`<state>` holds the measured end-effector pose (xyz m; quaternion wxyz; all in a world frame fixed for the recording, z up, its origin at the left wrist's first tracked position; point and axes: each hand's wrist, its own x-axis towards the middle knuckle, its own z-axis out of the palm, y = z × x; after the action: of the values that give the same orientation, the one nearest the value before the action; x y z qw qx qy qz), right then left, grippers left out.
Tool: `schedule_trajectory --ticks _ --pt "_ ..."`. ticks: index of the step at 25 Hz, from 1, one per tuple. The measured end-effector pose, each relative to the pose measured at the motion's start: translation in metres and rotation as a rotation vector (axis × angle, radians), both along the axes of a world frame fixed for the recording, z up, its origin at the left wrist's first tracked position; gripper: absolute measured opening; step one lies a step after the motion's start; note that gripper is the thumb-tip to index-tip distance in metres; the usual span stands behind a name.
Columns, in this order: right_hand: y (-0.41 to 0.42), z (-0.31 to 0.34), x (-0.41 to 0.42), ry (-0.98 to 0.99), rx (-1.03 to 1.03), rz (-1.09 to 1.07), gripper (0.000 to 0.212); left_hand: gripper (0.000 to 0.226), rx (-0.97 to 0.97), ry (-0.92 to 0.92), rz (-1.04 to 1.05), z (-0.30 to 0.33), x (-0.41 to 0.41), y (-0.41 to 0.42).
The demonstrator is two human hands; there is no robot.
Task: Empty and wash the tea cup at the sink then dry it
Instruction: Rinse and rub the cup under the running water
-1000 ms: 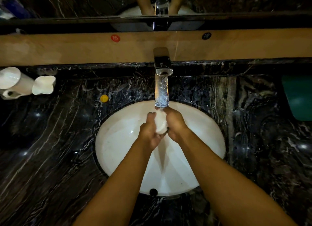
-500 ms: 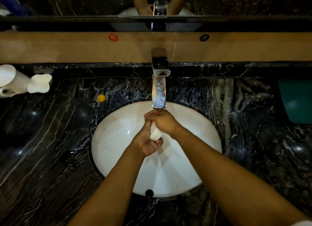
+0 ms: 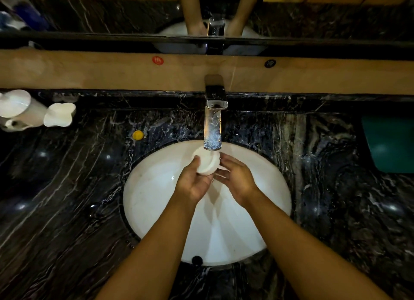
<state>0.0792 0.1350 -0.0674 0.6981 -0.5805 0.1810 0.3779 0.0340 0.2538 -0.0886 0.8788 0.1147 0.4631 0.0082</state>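
Note:
A small white tea cup [image 3: 207, 163] lies on its side over the white oval sink [image 3: 152, 201], right under the water that runs from the chrome tap [image 3: 215, 100]. My left hand [image 3: 192, 181] grips the cup from below and from the left, its thumb on the cup's left side. My right hand [image 3: 235, 176] is just right of the cup with relaxed fingers, its fingertips touching the cup's lower right side near the handle. The inside of the cup is hidden from view.
Black marble counter [image 3: 67, 198] surrounds the sink. Two white vessels [image 3: 33, 113] stand at the far left, a small yellow object [image 3: 138, 135] left of the tap, and a teal container [image 3: 389, 145] at the right edge. A mirror runs along the back wall.
My right hand has come off the top of the cup and drawn to its right side. My left hand has lifted the cup further up under the stream, so more of it shows.

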Motion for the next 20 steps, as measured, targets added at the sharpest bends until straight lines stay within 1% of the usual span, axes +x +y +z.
schedule_trajectory --ticks 2,4,6,8,10,12,14,17,20 --pt "-0.002 0.010 0.009 -0.192 -0.171 -0.045 0.024 0.024 0.049 0.017 -0.066 -0.002 0.001 0.003" --pt "-0.001 0.030 0.025 -0.402 -0.318 -0.143 0.022 0.041 0.122 0.046 -0.144 -0.002 0.001 0.003" --pt "0.004 0.057 0.041 -0.519 -0.320 -0.200 0.027 0.051 0.199 0.051 -0.176 -0.002 0.001 0.004" --pt "0.012 0.086 0.052 -0.557 -0.268 -0.121 0.041 0.051 0.284 0.071 -0.221 0.000 0.001 0.003" --pt "0.023 0.107 0.056 -0.566 -0.238 0.000 0.051 0.038 0.329 0.080 -0.236 0.002 0.004 0.003" --pt "0.031 0.116 0.056 -0.609 -0.250 0.076 0.055 0.026 0.361 0.086 -0.248 0.008 0.006 0.002" --pt "0.035 0.117 0.057 -0.632 -0.229 0.093 0.053 0.024 0.391 0.094 -0.270 0.012 0.007 0.004" --pt "0.037 0.115 0.055 -0.606 -0.194 0.096 0.046 0.030 0.420 0.099 -0.272 0.017 0.005 0.007" --pt "0.035 0.107 0.049 -0.573 -0.183 0.115 0.039 0.030 0.435 0.090 -0.268 0.021 0.002 0.010"
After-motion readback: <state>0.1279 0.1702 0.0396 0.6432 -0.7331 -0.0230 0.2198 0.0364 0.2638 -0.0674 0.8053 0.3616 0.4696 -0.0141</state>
